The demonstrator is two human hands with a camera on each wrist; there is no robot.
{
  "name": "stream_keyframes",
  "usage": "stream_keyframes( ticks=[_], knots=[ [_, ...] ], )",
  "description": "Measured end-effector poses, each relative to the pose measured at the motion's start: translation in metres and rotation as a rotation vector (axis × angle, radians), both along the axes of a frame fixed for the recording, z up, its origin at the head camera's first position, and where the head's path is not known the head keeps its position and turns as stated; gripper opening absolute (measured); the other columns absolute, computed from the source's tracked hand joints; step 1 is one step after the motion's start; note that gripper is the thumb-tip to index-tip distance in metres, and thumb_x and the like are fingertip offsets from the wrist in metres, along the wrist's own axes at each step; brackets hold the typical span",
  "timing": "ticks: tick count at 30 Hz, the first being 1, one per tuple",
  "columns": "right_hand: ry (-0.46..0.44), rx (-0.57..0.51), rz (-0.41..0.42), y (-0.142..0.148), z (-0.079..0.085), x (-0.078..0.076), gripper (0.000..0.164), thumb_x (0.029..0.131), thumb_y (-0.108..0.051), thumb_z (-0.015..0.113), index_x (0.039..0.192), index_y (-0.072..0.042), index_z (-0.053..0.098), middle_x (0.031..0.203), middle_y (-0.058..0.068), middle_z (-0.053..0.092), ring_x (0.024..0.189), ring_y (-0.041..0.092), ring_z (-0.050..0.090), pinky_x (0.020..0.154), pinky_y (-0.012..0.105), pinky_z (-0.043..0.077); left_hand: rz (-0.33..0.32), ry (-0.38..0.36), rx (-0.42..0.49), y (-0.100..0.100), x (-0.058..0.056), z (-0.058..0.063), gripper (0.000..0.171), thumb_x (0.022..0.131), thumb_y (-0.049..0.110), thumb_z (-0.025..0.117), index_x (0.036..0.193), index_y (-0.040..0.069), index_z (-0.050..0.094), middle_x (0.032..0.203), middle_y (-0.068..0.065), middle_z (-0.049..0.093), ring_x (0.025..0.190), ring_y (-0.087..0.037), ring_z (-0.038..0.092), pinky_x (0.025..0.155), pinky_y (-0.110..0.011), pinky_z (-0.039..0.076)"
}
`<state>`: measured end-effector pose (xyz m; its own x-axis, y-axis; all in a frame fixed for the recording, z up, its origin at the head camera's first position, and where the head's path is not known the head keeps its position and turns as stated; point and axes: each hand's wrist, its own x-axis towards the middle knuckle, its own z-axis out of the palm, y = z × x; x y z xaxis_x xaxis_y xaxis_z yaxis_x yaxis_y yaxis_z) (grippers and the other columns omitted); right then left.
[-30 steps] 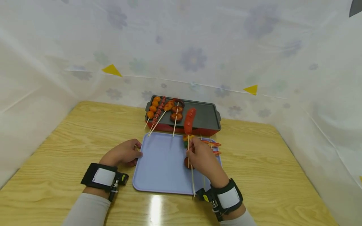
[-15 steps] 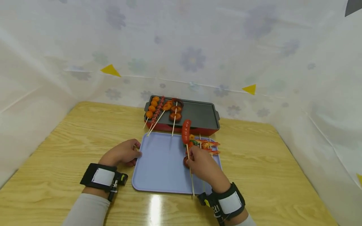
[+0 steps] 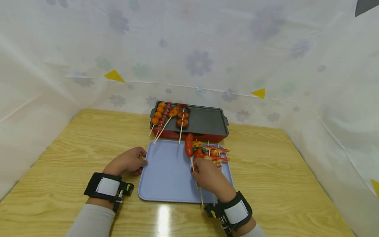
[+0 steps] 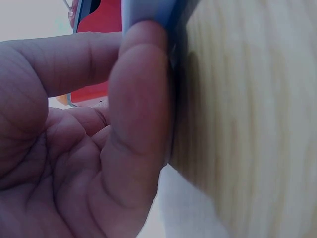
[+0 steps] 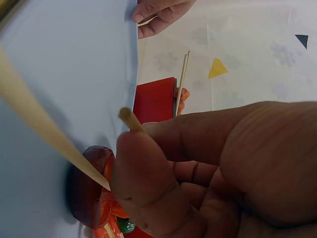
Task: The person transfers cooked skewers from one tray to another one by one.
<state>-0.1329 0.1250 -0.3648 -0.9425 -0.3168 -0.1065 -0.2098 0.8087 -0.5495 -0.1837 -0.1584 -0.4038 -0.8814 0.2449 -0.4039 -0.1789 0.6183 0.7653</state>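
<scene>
In the head view my left hand (image 3: 130,162) holds the left edge of a pale lavender tray (image 3: 165,184). Its thumb and a finger meet at the tray rim (image 4: 148,12) in the left wrist view. My right hand (image 3: 211,174) pinches the stick of a sausage skewer (image 3: 189,145), low over the tray's right half. Beside and partly beneath that hand lie a mixed vegetable skewer (image 3: 197,148) and shrimp skewers (image 3: 217,158). A round brown mushroom-like piece (image 5: 91,186) shows below the pinching fingers in the right wrist view; my hand mostly covers it from above.
Behind the tray stands a red and black grill (image 3: 205,121). Its left half bears an orange ball skewer (image 3: 158,113), a thin pink skewer (image 3: 164,117), a drumstick-like skewer (image 3: 174,112) and a mushroom skewer (image 3: 182,123). Wood table (image 3: 266,177) surrounds the tray.
The sausage skewer has come down and left, toward me, from the grill's front edge to over the tray. My right hand moved with it. The left hand stays at the tray's edge.
</scene>
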Motion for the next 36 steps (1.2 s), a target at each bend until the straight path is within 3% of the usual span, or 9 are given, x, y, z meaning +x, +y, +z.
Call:
stream_keyframes(
  ticks=[12, 22, 36],
  knots=[
    [0.061, 0.056, 0.017, 0.0005, -0.0021, -0.0036, 0.015, 0.087, 0.000, 0.067, 0.081, -0.007, 0.055, 0.063, 0.000, 0.048, 0.057, 0.015, 0.046, 0.052, 0.028, 0.035, 0.001, 0.001, 0.001, 0.0023, -0.0012, 0.0021, 0.027, 0.096, 0.007, 0.058, 0.118, -0.003, 0.047, 0.078, -0.013, 0.059, 0.064, -0.021, 0.059, 0.057, -0.032, 0.052],
    [-0.012, -0.014, 0.021, 0.0003, -0.0050, -0.0042, 0.014, 0.088, 0.001, 0.062, 0.078, -0.006, 0.055, 0.061, 0.001, 0.053, 0.051, 0.013, 0.050, 0.048, 0.028, 0.037, -0.001, 0.007, 0.034, 0.0005, 0.0005, -0.0023, 0.023, 0.096, 0.003, 0.056, 0.116, -0.004, 0.046, 0.078, -0.013, 0.057, 0.063, -0.020, 0.058, 0.056, -0.031, 0.051],
    [-0.056, 0.009, 0.010, -0.0022, -0.0035, -0.0054, 0.012, 0.089, 0.000, 0.063, 0.079, -0.006, 0.057, 0.063, 0.002, 0.054, 0.052, 0.015, 0.051, 0.047, 0.028, 0.038, 0.007, 0.008, 0.035, -0.0007, 0.0020, -0.0003, 0.024, 0.097, 0.005, 0.056, 0.117, -0.004, 0.046, 0.079, -0.014, 0.057, 0.064, -0.021, 0.059, 0.057, -0.032, 0.051]
  ],
)
